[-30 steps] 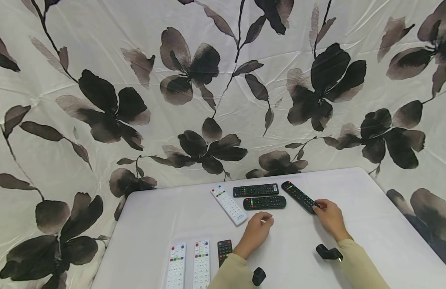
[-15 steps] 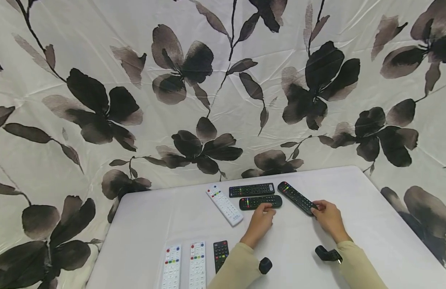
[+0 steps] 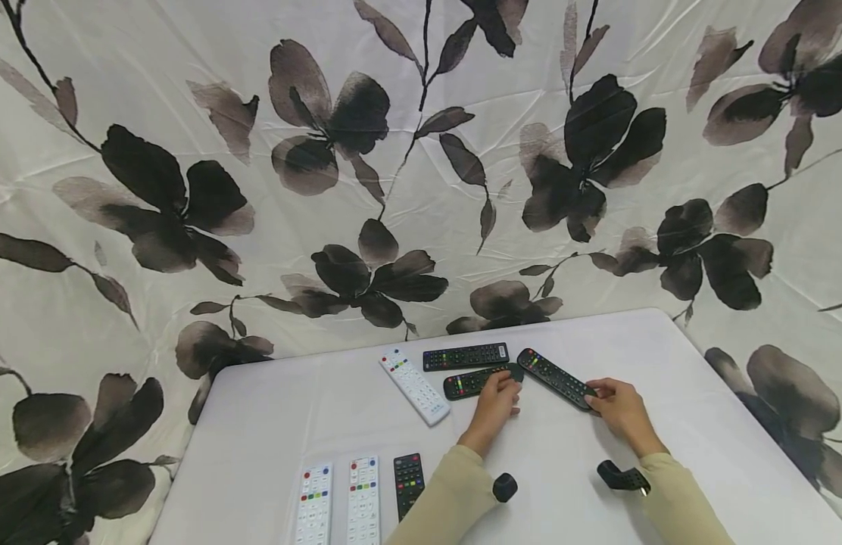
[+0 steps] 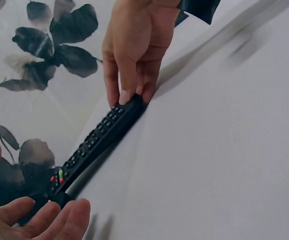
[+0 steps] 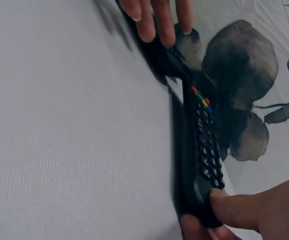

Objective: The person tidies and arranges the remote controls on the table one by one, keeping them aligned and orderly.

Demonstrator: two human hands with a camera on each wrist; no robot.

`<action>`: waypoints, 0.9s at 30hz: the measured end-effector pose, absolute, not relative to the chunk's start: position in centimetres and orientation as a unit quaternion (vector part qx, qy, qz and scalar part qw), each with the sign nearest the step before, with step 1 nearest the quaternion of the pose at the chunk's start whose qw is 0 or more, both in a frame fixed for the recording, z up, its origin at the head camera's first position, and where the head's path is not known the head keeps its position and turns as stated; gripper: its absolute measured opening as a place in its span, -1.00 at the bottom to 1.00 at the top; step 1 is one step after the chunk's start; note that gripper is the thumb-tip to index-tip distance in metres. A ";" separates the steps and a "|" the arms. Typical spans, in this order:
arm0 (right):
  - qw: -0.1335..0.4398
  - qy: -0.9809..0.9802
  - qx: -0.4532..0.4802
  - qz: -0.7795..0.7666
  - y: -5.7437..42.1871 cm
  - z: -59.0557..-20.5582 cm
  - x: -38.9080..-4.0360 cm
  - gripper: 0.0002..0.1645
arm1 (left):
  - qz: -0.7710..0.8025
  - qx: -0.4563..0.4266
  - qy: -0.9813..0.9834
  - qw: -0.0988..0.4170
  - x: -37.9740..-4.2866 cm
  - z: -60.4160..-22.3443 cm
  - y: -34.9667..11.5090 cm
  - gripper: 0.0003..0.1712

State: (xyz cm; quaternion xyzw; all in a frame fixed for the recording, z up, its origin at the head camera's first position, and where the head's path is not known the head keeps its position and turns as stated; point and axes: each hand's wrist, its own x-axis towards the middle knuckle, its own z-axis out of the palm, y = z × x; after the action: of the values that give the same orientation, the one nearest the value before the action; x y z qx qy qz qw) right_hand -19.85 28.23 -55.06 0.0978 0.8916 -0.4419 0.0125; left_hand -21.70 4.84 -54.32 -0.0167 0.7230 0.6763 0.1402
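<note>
Black remote control (image 3: pixel 556 379) pinched by right hand (image 3: pixel 622 412); left hand (image 3: pixel 492 409), fingers extended, has reached neighbouring black remote (image 3: pixel 465 384), so both hands now at work

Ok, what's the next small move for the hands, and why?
Probably turn the slanted black remote closer in line with the neighbouring black remote: the right hand pinches its own remote's near end, while the neighbour, under the left hand, lies more crosswise.
</note>
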 end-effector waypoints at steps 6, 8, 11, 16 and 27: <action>0.018 0.890 0.098 -0.445 28.7 -55.0 -19.6 -0.61 | 0.668 -0.013 0.723 0.173 -21.6 -54.4 5.4 -0.42; 0.023 0.888 0.103 -0.448 28.9 -55.0 -19.6 -0.61 | 0.663 -0.013 0.726 0.182 -21.6 -54.3 5.6 -0.39; 0.031 0.884 0.106 -0.453 29.0 -55.0 -19.5 -0.61 | 0.659 -0.013 0.727 0.191 -21.5 -54.2 5.8 -0.35; 0.041 0.897 0.090 -0.431 29.7 -54.9 -19.0 -0.61 | 0.670 -0.022 0.715 0.199 -21.5 -54.4 6.2 -0.28; 0.068 0.904 0.059 -0.418 31.6 -54.8 -17.7 -0.62 | 0.685 -0.025 0.695 0.220 -21.0 -54.8 6.8 -0.22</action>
State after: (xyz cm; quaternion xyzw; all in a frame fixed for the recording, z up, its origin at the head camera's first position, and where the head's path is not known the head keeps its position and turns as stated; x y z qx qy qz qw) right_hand -17.68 31.58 -54.77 0.0590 0.9039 -0.4181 0.0681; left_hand -21.02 6.84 -54.80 -0.0251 0.6946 0.6846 0.2197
